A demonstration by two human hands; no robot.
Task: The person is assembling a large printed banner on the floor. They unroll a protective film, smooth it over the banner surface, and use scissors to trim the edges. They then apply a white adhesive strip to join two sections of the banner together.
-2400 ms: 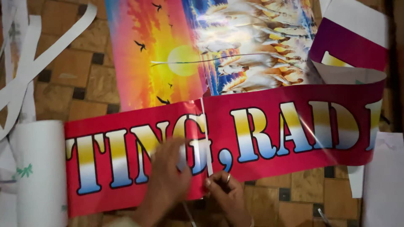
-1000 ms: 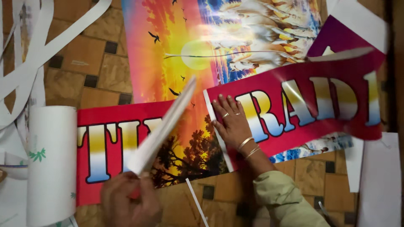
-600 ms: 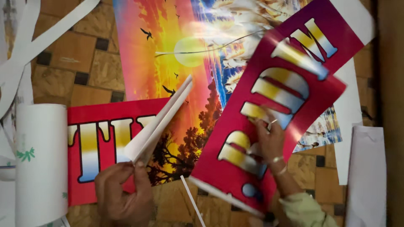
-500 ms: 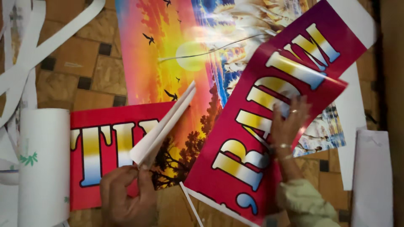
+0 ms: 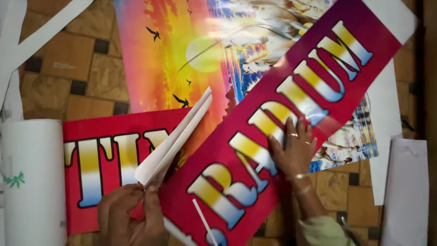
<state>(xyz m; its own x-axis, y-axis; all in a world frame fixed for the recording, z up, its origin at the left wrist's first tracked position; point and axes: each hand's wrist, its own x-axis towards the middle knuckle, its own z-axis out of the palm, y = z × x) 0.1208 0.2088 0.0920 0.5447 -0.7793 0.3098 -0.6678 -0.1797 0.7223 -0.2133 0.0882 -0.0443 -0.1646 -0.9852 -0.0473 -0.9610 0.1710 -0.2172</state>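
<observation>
The left hand (image 5: 129, 214) pinches the white backing strip (image 5: 175, 136), fingers clamped on its near end. The right hand (image 5: 293, 150) lies flat, fingers spread, on the slanted red banner piece (image 5: 291, 114)

The right hand (image 5: 295, 152) wears rings, a thin bracelet and a pale green sleeve (image 5: 322, 231).

Glossy printed banner strip (image 5: 291, 123), shiny sunset poster (image 5: 182, 54) — matt tiled floor (image 5: 86, 68)
</observation>
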